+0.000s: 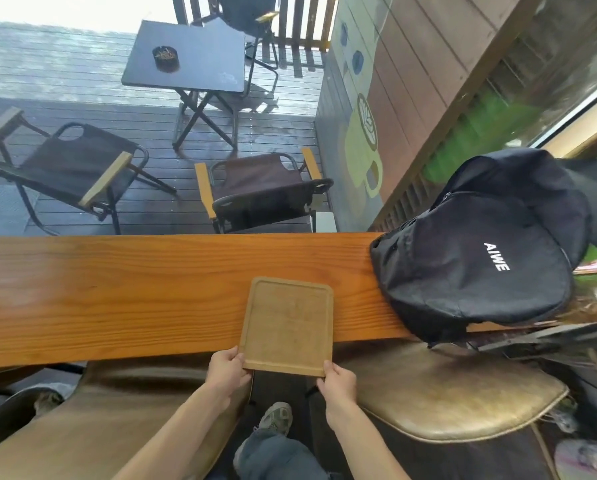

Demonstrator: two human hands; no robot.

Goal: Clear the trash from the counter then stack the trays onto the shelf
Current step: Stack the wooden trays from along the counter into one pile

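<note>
Tray (pixel 287 323), a flat wooden board with rounded corners and a shallow groove near its rim, was gripped at its near short edge by both hands. Left hand (pixel 228 373) was closed over the near left corner, thumb on the top face and fingers curled beneath. Right hand (pixel 338 382) was closed over the near right corner in the same manner, thumb on top. Both forearms entered from the bottom of the frame.

Most of the tray lay over the wooden counter (pixel 134 296), a long plank that crossed the middle of the frame; the gripped edge overhung the counter's near side. Whether the tray rested on the plank or was raised slightly off it could not be determined.

To the right, a black backpack (pixel 477 258) with white lettering sat on the counter end, well apart from the tray. Below it stood a tan cushioned stool (pixel 456 400). Beyond the counter, in the upper half of the frame, folding chairs (pixel 259 188) and a dark folding table (pixel 186 57) carrying an ashtray (pixel 165 58) stood on decking.
</note>
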